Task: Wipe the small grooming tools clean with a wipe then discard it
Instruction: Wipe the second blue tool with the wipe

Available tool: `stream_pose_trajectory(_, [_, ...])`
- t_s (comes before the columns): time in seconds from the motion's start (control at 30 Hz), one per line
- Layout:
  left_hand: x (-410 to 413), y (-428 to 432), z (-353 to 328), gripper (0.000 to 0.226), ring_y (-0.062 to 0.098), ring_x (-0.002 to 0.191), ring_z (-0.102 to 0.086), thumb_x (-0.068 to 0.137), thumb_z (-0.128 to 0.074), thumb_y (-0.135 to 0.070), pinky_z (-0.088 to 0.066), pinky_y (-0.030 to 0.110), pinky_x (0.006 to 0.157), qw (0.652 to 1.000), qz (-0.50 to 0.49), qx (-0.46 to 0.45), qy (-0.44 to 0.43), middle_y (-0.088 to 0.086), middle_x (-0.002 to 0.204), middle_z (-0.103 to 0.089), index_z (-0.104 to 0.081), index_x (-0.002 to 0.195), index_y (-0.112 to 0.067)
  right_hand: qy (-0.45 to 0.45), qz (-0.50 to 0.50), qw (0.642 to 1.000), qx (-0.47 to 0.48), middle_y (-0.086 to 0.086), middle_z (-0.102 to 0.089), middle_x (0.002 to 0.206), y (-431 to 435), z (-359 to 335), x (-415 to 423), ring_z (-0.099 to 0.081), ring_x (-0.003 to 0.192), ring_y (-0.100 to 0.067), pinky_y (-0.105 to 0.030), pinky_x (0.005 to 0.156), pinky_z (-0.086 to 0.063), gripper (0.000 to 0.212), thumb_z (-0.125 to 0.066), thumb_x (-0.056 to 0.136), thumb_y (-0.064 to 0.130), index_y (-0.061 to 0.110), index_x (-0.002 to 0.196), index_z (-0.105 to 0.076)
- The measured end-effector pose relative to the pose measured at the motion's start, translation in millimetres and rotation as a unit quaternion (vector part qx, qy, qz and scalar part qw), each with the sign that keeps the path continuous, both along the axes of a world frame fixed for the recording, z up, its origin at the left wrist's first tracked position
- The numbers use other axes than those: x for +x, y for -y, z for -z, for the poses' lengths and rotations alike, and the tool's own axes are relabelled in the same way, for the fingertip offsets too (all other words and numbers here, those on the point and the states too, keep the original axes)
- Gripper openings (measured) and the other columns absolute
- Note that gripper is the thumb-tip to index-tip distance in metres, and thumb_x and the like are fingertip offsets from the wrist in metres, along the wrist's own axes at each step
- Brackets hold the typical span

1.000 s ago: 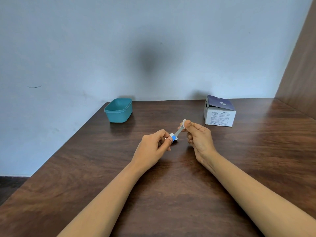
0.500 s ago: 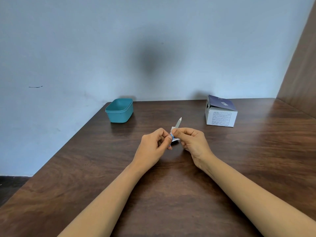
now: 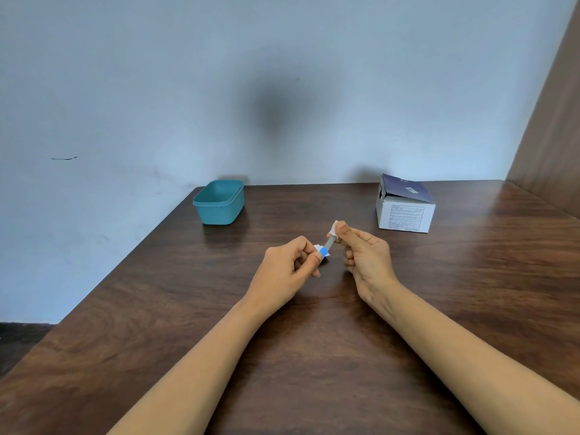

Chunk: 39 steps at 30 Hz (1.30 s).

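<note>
The wiping step is in hand. The left hand [image 3: 288, 268] pinches a small grooming tool [image 3: 328, 244] by its blue handle, thumb and forefinger pressed on it. The grey shaft points toward one o'clock, held above the bench [image 3: 314, 340]. The right hand [image 3: 367, 259] holds the white wipe [image 3: 334, 228] folded over the tool's tip, its fingers [image 3: 345, 230] pinching the wipe from both sides, the others curled loosely.

The next move probably calls for drawing the wipe along the shaft, or turning the tool inside the pinch, with the left grip kept firm so that the thin piece does not slip.

A white scrap [image 3: 317, 248] shows just behind the left fingertips; I cannot tell what it is. A teal tub [image 3: 219, 208] stands at ten o'clock, open-topped, a likely place for the used wipe. A white box with a dark flap [image 3: 406, 215] sits at two o'clock. Both are well apart from the hands, and nothing lies between.
</note>
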<state>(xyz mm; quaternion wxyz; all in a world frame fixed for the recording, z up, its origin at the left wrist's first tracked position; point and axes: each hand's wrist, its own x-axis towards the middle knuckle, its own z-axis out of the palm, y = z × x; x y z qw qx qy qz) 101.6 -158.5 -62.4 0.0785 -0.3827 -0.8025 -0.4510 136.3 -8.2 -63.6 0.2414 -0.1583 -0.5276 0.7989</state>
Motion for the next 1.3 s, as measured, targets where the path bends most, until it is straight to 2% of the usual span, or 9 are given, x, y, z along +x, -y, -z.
stream_pose_trajectory(0.13, [-1,1,1,0.013,0.000,0.056,-0.054,0.094,-0.058,-0.025,-0.041,0.011,0.058,1.000,0.001,-0.014,0.011,-0.008,0.067,-0.070,-0.063,0.087,-0.015,-0.010,0.017,0.999,-0.033,-0.003,-0.070,0.078,-4,-2,1,-0.028,0.048,-0.005,-0.016,0.044,-0.023,0.016,-0.070,0.084,0.029,0.013,0.079,-0.072])
stream_pose_trajectory(0.3, [-2,1,0,0.014,0.000,0.053,-0.052,0.094,-0.058,-0.025,-0.038,0.011,0.055,0.999,-0.026,0.022,0.027,-0.008,0.068,-0.071,-0.062,0.084,-0.016,-0.031,0.012,0.994,-0.101,-0.003,-0.072,0.082,-18,-4,-1,-0.035,0.045,-0.001,-0.012,0.044,-0.032,0.009,-0.068,0.086,0.022,0.013,0.085,-0.069])
stream_pose_trajectory(0.4, [-1,0,-2,0.013,0.003,0.051,-0.052,0.093,-0.059,-0.022,-0.044,0.019,0.055,0.993,-0.051,0.079,0.066,-0.006,0.069,-0.072,-0.062,0.082,-0.015,-0.039,-0.010,0.997,-0.066,0.000,-0.073,0.083,-14,-1,-2,-0.038,0.048,-0.001,-0.013,0.048,-0.033,0.007,-0.068,0.085,0.019,0.013,0.084,-0.072])
stream_pose_trajectory(0.5, [-1,-1,-3,0.011,0.004,0.050,-0.057,0.093,-0.060,-0.017,-0.047,0.013,0.057,0.985,-0.065,0.122,0.100,-0.003,0.071,-0.072,-0.064,0.085,-0.011,-0.041,-0.026,0.999,-0.010,0.002,-0.075,0.082,-11,1,-2,-0.036,0.050,-0.003,-0.015,0.050,-0.030,0.008,-0.072,0.078,0.020,0.013,0.081,-0.075])
stream_pose_trajectory(0.6, [-4,-2,-3,0.008,0.006,0.058,-0.065,0.092,-0.061,-0.015,-0.050,0.016,0.055,0.975,-0.060,0.156,0.147,-0.001,0.074,-0.073,-0.064,0.091,-0.008,-0.045,-0.046,0.995,0.074,0.003,-0.075,0.083,-8,2,0,-0.038,0.052,-0.001,-0.013,0.052,-0.031,0.011,-0.073,0.076,0.017,0.010,0.084,-0.076])
stream_pose_trajectory(0.7, [-5,-2,-2,0.003,0.010,0.064,-0.070,0.090,-0.063,-0.010,-0.054,0.019,0.055,0.966,-0.038,0.180,0.183,0.002,0.075,-0.073,-0.063,0.092,-0.008,-0.053,-0.058,0.987,0.138,0.010,-0.069,0.063,-4,2,2,-0.049,0.048,0.002,-0.008,0.052,-0.036,0.020,-0.068,0.082,0.006,-0.005,0.099,-0.071])
stream_pose_trajectory(0.8, [-4,-2,-2,0.004,0.012,0.067,-0.071,0.088,-0.065,-0.008,-0.056,0.020,0.059,0.966,-0.025,0.174,0.189,0.003,0.076,-0.073,-0.064,0.092,-0.007,-0.055,-0.071,0.980,0.178,0.014,-0.064,0.055,-4,3,2,-0.054,0.050,0.004,-0.007,0.053,-0.039,0.024,-0.068,0.082,0.004,-0.007,0.104,-0.068])
stream_pose_trajectory(1.0, [-4,-3,0,0.006,0.015,0.064,-0.071,0.086,-0.068,-0.006,-0.057,0.022,0.059,0.962,-0.016,0.187,0.196,0.005,0.072,-0.073,-0.065,0.085,-0.001,-0.054,-0.075,0.979,0.180,0.013,-0.065,0.055,-2,3,1,-0.053,0.048,0.004,-0.007,0.052,-0.039,0.023,-0.069,0.082,0.004,-0.007,0.102,-0.069])
stream_pose_trajectory(1.3, [-6,-3,1,0.005,0.017,0.066,-0.072,0.086,-0.067,-0.008,-0.057,0.022,0.059,0.960,-0.023,0.196,0.200,0.006,0.073,-0.073,-0.065,0.084,-0.004,-0.042,-0.079,0.984,0.155,0.010,-0.067,0.063,-4,3,0,-0.041,0.049,0.001,-0.012,0.051,-0.035,0.018,-0.071,0.080,0.017,0.009,0.095,-0.075])
